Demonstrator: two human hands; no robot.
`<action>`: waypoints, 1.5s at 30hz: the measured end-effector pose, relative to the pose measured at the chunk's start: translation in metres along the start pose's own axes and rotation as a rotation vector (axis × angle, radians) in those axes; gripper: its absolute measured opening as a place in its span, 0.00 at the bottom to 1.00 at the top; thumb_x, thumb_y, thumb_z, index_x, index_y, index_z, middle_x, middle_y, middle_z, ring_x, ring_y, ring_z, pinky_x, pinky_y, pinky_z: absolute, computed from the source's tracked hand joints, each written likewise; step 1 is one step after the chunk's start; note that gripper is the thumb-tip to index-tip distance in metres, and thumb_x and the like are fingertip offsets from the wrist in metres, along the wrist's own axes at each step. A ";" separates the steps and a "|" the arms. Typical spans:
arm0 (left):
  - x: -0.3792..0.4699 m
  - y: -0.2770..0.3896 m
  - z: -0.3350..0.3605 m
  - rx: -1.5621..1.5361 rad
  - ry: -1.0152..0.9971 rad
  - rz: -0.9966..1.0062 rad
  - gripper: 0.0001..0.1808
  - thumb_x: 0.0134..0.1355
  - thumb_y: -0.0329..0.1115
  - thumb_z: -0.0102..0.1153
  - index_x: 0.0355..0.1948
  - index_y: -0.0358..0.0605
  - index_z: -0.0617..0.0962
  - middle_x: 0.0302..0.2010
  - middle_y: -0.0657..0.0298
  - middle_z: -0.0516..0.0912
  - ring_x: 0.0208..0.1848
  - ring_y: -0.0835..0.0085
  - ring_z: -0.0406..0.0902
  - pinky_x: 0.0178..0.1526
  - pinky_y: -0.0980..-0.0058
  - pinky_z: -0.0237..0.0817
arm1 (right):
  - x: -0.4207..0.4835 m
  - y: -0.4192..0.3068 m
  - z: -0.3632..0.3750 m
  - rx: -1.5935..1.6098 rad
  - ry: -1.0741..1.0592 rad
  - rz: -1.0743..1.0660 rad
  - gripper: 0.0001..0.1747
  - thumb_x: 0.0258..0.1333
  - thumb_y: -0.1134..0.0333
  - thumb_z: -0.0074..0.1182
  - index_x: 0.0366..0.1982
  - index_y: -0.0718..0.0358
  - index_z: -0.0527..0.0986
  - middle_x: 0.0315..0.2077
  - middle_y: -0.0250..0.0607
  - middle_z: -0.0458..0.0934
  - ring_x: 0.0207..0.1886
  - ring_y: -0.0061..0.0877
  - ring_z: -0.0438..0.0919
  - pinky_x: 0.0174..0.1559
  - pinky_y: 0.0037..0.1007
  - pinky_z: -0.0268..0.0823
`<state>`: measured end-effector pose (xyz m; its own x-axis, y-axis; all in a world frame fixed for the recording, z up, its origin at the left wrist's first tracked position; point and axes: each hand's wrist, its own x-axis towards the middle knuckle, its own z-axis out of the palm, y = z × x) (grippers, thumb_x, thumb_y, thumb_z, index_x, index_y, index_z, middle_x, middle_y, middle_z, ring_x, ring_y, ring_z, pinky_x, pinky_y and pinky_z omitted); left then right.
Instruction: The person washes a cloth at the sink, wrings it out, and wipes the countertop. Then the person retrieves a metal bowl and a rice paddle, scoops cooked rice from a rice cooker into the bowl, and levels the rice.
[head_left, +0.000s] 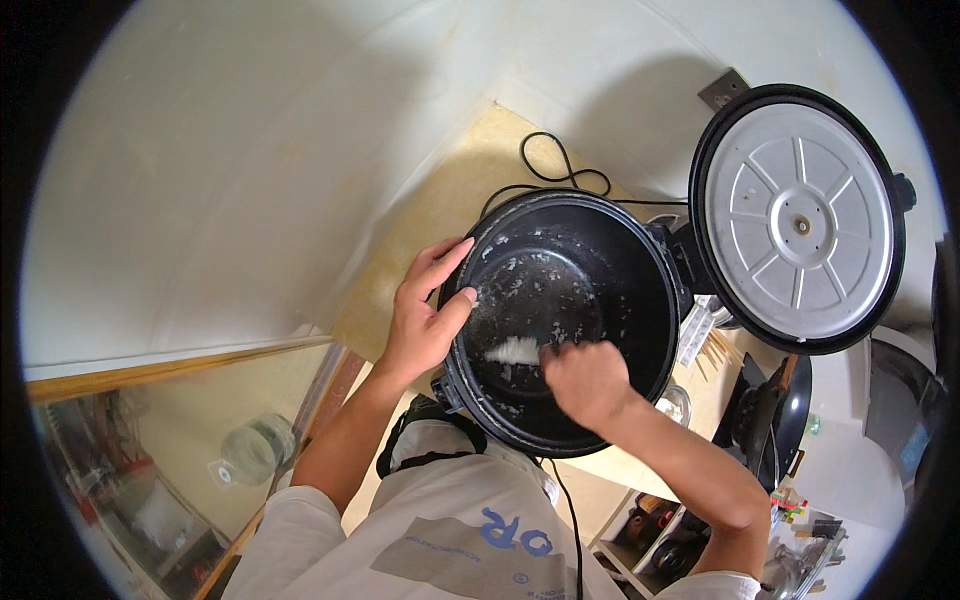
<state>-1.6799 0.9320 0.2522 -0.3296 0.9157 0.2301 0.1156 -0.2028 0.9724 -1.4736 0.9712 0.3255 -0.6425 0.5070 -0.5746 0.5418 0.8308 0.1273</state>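
A large black electric rice cooker stands before me, its inside dotted with white scraps that look like cooked rice. My left hand grips the cooker's left rim, with the thumb over the inner edge. Inside the pot my right hand is closed around a utensil. Its white end is blurred, low over the pot's floor, and I cannot tell what kind it is. The hinged lid is swung up to the right, its ribbed metal underside facing me.
A black cord loops behind the cooker near a wall socket. To the right are wooden sticks, a small bowl and a black wok. A clear plastic bottle shows at lower left, behind a wood-edged pane.
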 end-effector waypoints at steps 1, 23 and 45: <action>0.000 0.000 0.000 0.010 -0.001 -0.001 0.27 0.53 0.23 0.56 0.58 0.40 0.75 0.56 0.52 0.75 0.59 0.61 0.71 0.62 0.69 0.59 | 0.006 0.007 -0.001 0.022 0.016 0.053 0.12 0.57 0.67 0.48 0.40 0.61 0.79 0.33 0.45 0.83 0.34 0.33 0.84 0.35 0.32 0.76; 0.001 -0.001 0.002 -0.041 -0.014 -0.035 0.27 0.54 0.21 0.53 0.59 0.36 0.74 0.58 0.52 0.73 0.60 0.65 0.71 0.62 0.70 0.60 | 0.009 0.029 0.012 -0.058 0.135 -0.039 0.14 0.53 0.68 0.50 0.41 0.61 0.78 0.27 0.40 0.81 0.29 0.31 0.83 0.29 0.31 0.73; 0.001 -0.003 0.000 -0.027 -0.007 -0.017 0.28 0.52 0.22 0.54 0.58 0.39 0.75 0.57 0.52 0.74 0.61 0.62 0.70 0.63 0.69 0.58 | -0.002 0.037 -0.016 -0.044 -0.238 -0.062 0.09 0.52 0.68 0.51 0.27 0.56 0.83 0.29 0.42 0.84 0.35 0.36 0.84 0.37 0.36 0.74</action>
<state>-1.6807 0.9329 0.2499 -0.3248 0.9214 0.2135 0.0849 -0.1964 0.9768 -1.4606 1.0048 0.3443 -0.5254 0.3904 -0.7561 0.4776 0.8707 0.1177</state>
